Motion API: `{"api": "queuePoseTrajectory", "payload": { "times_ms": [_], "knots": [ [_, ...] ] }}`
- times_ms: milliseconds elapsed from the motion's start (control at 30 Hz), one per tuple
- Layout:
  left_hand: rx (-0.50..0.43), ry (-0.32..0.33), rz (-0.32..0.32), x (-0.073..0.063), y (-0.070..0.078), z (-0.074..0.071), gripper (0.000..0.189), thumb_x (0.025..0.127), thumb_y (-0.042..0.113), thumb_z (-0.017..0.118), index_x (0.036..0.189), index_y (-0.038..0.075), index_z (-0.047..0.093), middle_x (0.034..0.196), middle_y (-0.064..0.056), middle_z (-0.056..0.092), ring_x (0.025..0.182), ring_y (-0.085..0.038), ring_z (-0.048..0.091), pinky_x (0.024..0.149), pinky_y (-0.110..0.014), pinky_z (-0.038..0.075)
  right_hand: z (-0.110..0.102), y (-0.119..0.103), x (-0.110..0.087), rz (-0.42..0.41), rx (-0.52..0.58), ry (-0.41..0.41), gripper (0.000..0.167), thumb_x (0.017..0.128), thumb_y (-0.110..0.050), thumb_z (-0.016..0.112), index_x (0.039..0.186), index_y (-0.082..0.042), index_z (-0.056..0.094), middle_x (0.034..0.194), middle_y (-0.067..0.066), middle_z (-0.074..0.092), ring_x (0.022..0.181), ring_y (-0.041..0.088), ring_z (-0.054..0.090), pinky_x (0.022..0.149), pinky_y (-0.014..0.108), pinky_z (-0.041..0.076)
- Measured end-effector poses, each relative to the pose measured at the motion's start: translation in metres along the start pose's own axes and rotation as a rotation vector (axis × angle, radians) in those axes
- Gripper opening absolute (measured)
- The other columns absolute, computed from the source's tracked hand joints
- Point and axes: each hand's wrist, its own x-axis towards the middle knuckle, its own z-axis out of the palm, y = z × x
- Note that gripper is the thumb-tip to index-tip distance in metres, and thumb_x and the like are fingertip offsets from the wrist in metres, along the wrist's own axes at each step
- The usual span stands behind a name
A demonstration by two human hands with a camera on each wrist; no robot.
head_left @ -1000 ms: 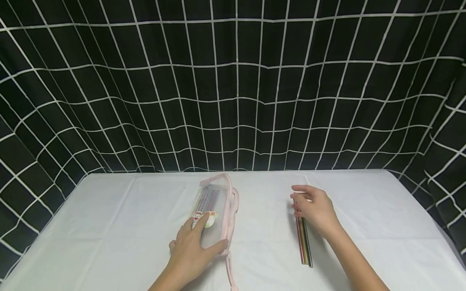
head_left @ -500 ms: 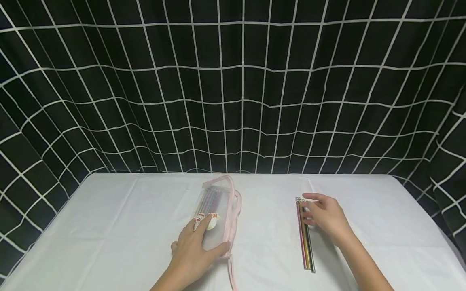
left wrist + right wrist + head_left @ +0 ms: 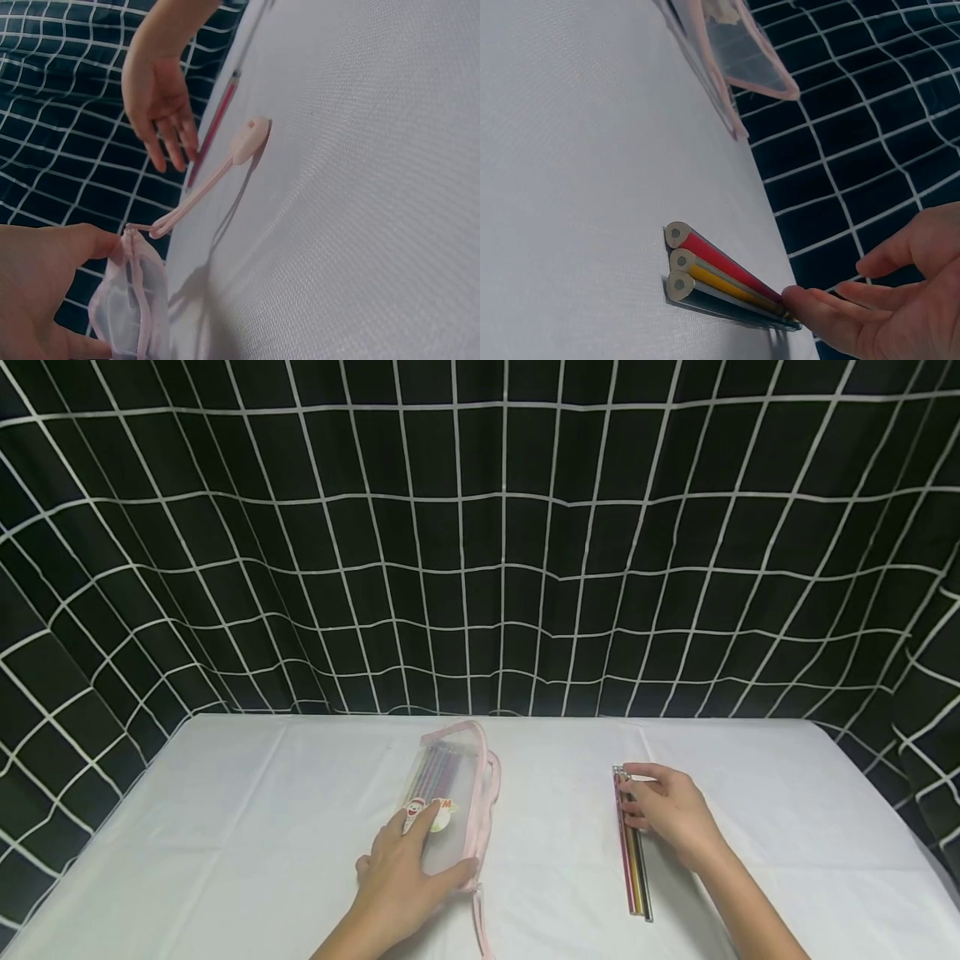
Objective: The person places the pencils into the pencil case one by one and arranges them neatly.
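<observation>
My left hand (image 3: 405, 877) holds the near end of a see-through pencil case (image 3: 452, 839) with pink trim and cartoon stickers, thumb on one side and fingers on the other. Several pencils (image 3: 435, 772) show through its side. To the right, a red pencil (image 3: 720, 259), a yellow pencil (image 3: 720, 279) and a black pencil (image 3: 720, 302) lie side by side, their flat unsharpened ends toward me. My right hand (image 3: 671, 814) is at their far part, fingers loosely bent and spread. In the right wrist view, one fingertip is right at the pencils.
A pink wrist strap (image 3: 480, 922) hangs off the near end of the case onto the white tablecloth (image 3: 255, 827). Behind the table's far edge hangs a black curtain (image 3: 525, 539) with a white grid.
My right hand has shifted from over the pencils' far ends to their right side, uncovering the tips. The left hand and the case keep their place; the head view has shifted slightly.
</observation>
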Motion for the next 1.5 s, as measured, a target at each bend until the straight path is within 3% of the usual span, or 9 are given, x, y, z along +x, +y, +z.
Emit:
{"api": "queuePoseTrajectory", "payload": {
  "times_ms": [200, 600, 733, 1033, 1233, 1500],
  "knots": [
    [0.005, 0.01, 0.009, -0.001, 0.0, 0.001, 0.086, 0.084, 0.056, 0.08, 0.154, 0.013, 0.054, 0.156, -0.033, 0.044, 0.145, -0.055, 0.04, 0.096, -0.077, 0.033, 0.003, -0.001, -0.001, 0.014, 0.013, -0.008, 0.046, 0.107, -0.006, 0.045, 0.147, 0.018, 0.044, 0.132, 0.042, 0.061, 0.094, 0.024, 0.075, 0.078, 0.031, 0.063],
    [0.012, 0.016, 0.014, -0.002, 0.001, 0.001, 0.086, 0.083, 0.056, 0.08, 0.153, 0.013, 0.055, 0.155, -0.033, 0.045, 0.144, -0.056, 0.041, 0.095, -0.078, 0.033, 0.007, -0.001, -0.001, 0.008, 0.032, -0.024, 0.048, 0.106, -0.007, 0.051, 0.147, 0.018, 0.045, 0.132, 0.044, 0.06, 0.096, 0.027, 0.075, 0.078, 0.033, 0.063],
    [0.013, 0.017, 0.013, -0.002, 0.001, 0.001, 0.086, 0.083, 0.056, 0.08, 0.153, 0.014, 0.055, 0.155, -0.033, 0.045, 0.144, -0.055, 0.041, 0.095, -0.077, 0.033, 0.009, 0.001, -0.003, -0.024, -0.009, -0.05, 0.047, 0.106, -0.006, 0.052, 0.145, 0.019, 0.046, 0.128, 0.042, 0.062, 0.098, 0.031, 0.075, 0.077, 0.033, 0.063],
    [0.013, 0.013, 0.008, -0.003, 0.001, 0.001, 0.086, 0.083, 0.057, 0.079, 0.154, 0.015, 0.054, 0.155, -0.032, 0.046, 0.144, -0.053, 0.041, 0.095, -0.074, 0.034, 0.014, 0.003, -0.005, -0.056, -0.066, -0.071, 0.048, 0.098, -0.001, 0.065, 0.14, 0.019, 0.051, 0.115, 0.034, 0.069, 0.093, 0.028, 0.076, 0.078, 0.035, 0.063],
    [0.022, 0.01, 0.009, -0.002, 0.002, 0.002, 0.087, 0.083, 0.058, 0.079, 0.154, 0.014, 0.054, 0.155, -0.032, 0.046, 0.144, -0.052, 0.042, 0.095, -0.074, 0.035, 0.018, 0.005, -0.005, -0.04, -0.114, -0.046, 0.05, 0.092, 0.001, 0.073, 0.137, 0.016, 0.056, 0.105, 0.024, 0.071, 0.076, 0.018, 0.071, 0.072, 0.032, 0.062],
    [0.027, 0.006, 0.006, -0.002, 0.002, 0.001, 0.086, 0.084, 0.057, 0.08, 0.154, 0.014, 0.054, 0.155, -0.033, 0.045, 0.144, -0.057, 0.041, 0.096, -0.077, 0.033, 0.023, 0.006, -0.006, -0.066, -0.187, -0.018, 0.048, 0.087, 0.001, 0.078, 0.131, 0.014, 0.063, 0.091, 0.012, 0.07, 0.073, 0.016, 0.065, 0.065, 0.025, 0.058]
  ]
}}
